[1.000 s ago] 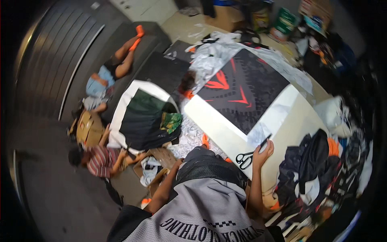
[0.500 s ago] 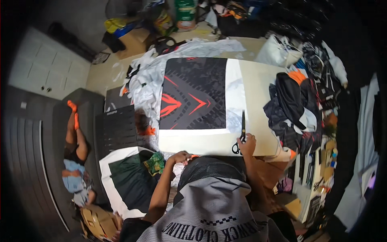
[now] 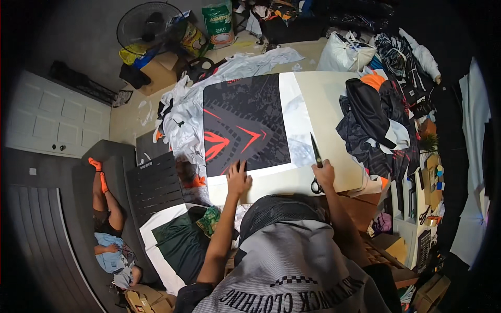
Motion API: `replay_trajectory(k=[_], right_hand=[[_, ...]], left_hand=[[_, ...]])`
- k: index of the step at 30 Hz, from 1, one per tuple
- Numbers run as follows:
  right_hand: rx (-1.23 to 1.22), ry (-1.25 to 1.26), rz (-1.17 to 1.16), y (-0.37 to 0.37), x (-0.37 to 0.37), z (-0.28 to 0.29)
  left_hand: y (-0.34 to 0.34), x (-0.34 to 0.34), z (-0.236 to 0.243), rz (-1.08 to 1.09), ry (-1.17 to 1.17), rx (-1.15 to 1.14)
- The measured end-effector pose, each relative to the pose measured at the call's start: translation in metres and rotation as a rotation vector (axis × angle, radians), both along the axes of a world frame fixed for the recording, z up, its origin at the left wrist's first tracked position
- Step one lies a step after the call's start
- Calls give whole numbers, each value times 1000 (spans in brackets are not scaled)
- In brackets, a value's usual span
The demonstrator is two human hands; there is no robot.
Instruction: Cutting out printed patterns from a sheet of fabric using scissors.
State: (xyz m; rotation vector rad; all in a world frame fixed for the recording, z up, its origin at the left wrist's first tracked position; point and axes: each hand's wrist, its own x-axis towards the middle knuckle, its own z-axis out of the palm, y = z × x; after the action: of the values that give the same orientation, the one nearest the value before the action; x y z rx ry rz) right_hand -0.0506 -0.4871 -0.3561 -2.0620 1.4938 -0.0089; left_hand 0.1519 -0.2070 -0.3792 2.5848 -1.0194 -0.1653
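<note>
A dark grey fabric panel (image 3: 250, 128) with red markings and a white border lies flat on the cream-coloured table (image 3: 326, 112). My left hand (image 3: 238, 180) rests on its near edge, fingers stretched out over the white border and the dark print. To the right of the panel, my right hand (image 3: 324, 175) grips a pair of black scissors (image 3: 316, 148). The blades point away from me, toward the white border's right side. The fingers of the right hand are partly hidden behind its back.
Crumpled dark and white fabric (image 3: 373, 122) is heaped on the table's right side. White cloth (image 3: 180, 128) hangs along the left. A dark green panel (image 3: 180, 237) lies near left. A person (image 3: 109, 248) reclines on the grey sofa (image 3: 117, 172). Shelves (image 3: 409, 219) stand at the right.
My left hand has moved from the table's near edge forward onto the fabric panel. My right hand still has the scissors, now slightly farther forward. The whole view has shifted.
</note>
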Motion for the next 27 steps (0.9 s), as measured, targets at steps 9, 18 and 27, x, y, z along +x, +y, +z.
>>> replay_trajectory(k=[9, 18, 27], right_hand=[[-198, -114, 247, -41, 38, -2], [-224, 41, 366, -43, 26, -21], [-220, 29, 379, -39, -21, -15]], left_hand=[[17, 0, -1, 40, 37, -155], [46, -5, -8, 296, -98, -46], [64, -20, 4, 112, 138, 50]])
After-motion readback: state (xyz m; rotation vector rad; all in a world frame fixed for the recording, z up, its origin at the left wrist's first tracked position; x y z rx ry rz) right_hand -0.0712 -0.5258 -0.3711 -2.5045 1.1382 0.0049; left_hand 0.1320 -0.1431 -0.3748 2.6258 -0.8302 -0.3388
